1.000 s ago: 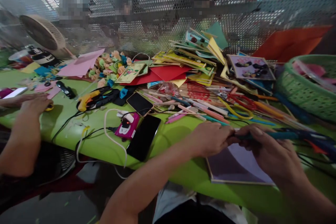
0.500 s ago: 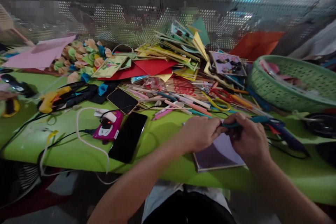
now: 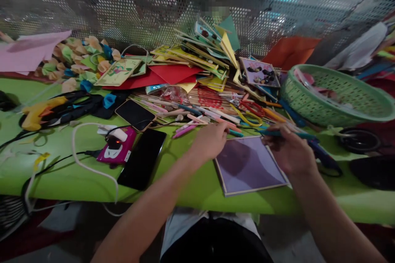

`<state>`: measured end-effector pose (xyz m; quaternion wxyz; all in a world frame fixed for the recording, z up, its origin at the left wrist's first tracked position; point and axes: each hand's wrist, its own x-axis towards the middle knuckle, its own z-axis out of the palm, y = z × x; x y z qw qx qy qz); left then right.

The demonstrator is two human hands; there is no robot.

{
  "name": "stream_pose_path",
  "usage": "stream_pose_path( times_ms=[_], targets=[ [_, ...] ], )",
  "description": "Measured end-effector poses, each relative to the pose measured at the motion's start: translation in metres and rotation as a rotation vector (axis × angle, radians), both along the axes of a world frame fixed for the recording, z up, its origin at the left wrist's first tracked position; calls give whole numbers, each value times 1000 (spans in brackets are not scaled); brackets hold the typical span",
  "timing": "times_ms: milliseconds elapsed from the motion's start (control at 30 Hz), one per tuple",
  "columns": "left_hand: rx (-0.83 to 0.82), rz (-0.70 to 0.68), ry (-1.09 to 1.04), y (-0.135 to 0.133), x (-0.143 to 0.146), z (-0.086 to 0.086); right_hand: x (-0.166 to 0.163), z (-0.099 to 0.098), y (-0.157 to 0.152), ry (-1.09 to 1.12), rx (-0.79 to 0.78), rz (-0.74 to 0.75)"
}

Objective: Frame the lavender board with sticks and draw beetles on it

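We find the purple panel [image 3: 247, 168] lying near, right of centre. At its far-left corner the left hand [image 3: 211, 139] curls; we cannot tell whether it grips. At far right, the right hand [image 3: 291, 154] pinches a teal pen [image 3: 305, 135].

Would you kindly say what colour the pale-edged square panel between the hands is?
The square panel is purple, seen in the head view.

On the bench [image 3: 61, 183]: two phones [image 3: 143, 158], one plug box [image 3: 119, 148], one green basket [image 3: 314, 107]; near its front edge, one plain purple card [image 3: 247, 164].
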<state>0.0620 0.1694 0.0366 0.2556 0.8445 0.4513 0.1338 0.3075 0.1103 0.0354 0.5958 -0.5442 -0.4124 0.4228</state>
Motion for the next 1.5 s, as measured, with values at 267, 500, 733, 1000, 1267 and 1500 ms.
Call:
stream_pose_path(
  times_ms=[267,500,733,1000,1267,1500],
  targets=[
    [-28,6,120,6,-16,-4,-10,-14,-7,33,-207,178],
    [-40,-7,139,5,-14,-3,-18,-20,-13,-143,-238,255],
    [-78,-2,148,6,-14,-3,-25,-17,-13,-291,-229,271],
    [-69,1,128,6,-13,-4,-29,-12,-12,-389,-168,310],
    [-82,12,151,7,-13,-3,-28,-15,-11,-345,-177,274],
    [-80,15,155,6,-14,-1,-25,-17,-11,-370,-201,360]
  ],
)
